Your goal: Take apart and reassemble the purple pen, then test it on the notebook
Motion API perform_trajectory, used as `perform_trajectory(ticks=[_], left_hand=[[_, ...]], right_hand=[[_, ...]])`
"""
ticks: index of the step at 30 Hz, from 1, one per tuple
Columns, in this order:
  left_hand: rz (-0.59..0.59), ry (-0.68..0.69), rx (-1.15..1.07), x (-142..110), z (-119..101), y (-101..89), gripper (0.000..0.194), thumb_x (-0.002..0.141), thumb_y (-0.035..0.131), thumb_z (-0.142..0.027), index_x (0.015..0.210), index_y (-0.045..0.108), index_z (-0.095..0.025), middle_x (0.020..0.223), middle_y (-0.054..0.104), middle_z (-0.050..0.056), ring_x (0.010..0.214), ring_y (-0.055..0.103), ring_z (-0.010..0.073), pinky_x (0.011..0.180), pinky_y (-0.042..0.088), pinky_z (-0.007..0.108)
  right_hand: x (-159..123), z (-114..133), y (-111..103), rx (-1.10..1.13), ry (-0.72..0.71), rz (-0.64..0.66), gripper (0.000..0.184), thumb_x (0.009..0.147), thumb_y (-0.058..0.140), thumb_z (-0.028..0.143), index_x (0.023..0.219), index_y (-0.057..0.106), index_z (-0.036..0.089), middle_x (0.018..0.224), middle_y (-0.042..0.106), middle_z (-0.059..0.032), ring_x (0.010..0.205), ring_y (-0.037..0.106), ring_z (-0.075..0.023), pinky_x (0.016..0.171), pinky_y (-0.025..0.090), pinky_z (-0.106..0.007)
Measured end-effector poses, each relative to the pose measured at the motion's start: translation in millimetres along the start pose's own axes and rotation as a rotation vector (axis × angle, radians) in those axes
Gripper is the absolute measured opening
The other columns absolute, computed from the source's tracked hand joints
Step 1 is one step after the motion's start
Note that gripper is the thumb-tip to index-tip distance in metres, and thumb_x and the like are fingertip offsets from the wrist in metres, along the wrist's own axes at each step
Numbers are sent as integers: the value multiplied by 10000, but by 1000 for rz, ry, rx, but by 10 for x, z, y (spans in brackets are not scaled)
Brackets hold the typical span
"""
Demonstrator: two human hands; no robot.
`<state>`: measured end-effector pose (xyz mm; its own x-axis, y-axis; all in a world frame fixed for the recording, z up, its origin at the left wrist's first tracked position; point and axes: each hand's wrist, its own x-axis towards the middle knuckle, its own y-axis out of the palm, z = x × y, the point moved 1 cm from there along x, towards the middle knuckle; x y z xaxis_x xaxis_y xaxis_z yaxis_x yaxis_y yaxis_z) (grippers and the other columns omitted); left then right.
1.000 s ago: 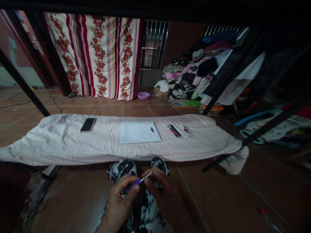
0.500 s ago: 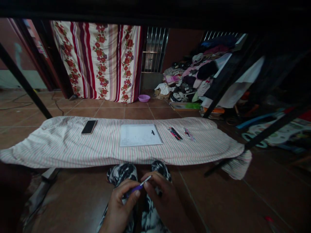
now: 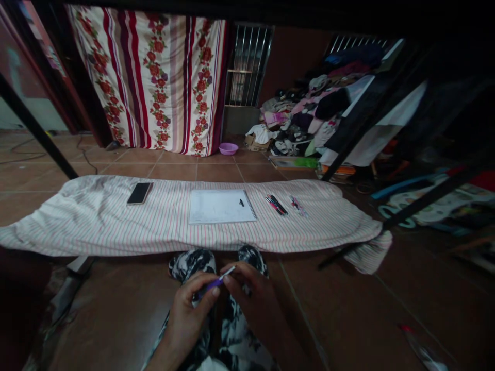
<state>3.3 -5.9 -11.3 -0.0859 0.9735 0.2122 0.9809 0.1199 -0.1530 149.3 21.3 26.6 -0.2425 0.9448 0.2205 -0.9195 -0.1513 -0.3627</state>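
Note:
Above my lap, my left hand (image 3: 193,305) is closed around a slim purple tool (image 3: 211,286) with a thin, pale, blade-like end that points up and to the right. My right hand (image 3: 250,291) is beside it, with its fingers bent in a pinch near that pale end. Whatever may be between the right fingertips is hidden. Beyond my knees lies a spiral notebook (image 3: 216,207), open at a white page. A small black piece (image 3: 242,202) rests on the page. To its right are several pens (image 3: 277,205) and a cluster of small pinkish items (image 3: 298,206).
A striped cloth (image 3: 162,226) covers the low surface, with a phone (image 3: 139,194) at its left. Dark slanting bars (image 3: 410,214) stand at both sides. Behind are a floral curtain (image 3: 178,87), a purple basin (image 3: 228,149) and a heap of clothes (image 3: 305,116). A red-tipped object (image 3: 406,328) lies on the floor.
The camera view has tilted down a little, so the cloth and its items sit higher in the picture. Both hands keep nearly the same hold, close together over the lap.

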Motion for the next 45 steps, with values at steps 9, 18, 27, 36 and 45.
perform_trajectory(ticks=[9, 18, 27, 36, 45], left_hand=[[-23, -40, -48, -10, 30, -6, 136, 746, 643, -254, 857, 690, -191, 825, 667, 34, 797, 612, 175, 724, 468, 258], [-54, -35, -35, -36, 39, -15, 107, 741, 649, -232, 840, 669, -197, 828, 654, 19, 809, 594, 164, 740, 445, 249], [-53, 0, -30, -7, 1, -2, 77, 745, 648, -215, 820, 660, -198, 797, 641, 7, 787, 582, 151, 724, 439, 235], [-57, 34, -15, -12, -20, 0, 82, 744, 647, -211, 820, 675, -198, 788, 658, 12, 769, 600, 154, 705, 453, 234], [-19, 37, -15, -15, 20, 8, 104, 761, 640, -218, 852, 688, -210, 827, 675, 21, 814, 614, 165, 739, 462, 245]], right_hand=[[-26, 6, 2, 62, 25, -3, 102, 813, 538, 235, 824, 637, 212, 807, 662, -3, 762, 628, -136, 700, 487, -229], [-22, 42, -38, 29, 6, -63, 87, 806, 560, 210, 816, 645, 219, 822, 675, 5, 779, 634, -139, 721, 481, -238], [-23, 31, -12, -16, -88, -48, 74, 802, 572, 196, 788, 643, 212, 776, 646, 5, 733, 597, -125, 673, 455, -221], [-23, 21, -20, -7, -86, -94, 97, 806, 551, 186, 779, 639, 215, 762, 643, 0, 730, 602, -131, 678, 464, -232], [-23, 11, -27, -32, -120, -75, 90, 811, 553, 181, 800, 638, 209, 784, 645, -8, 755, 604, -136, 693, 467, -238]])
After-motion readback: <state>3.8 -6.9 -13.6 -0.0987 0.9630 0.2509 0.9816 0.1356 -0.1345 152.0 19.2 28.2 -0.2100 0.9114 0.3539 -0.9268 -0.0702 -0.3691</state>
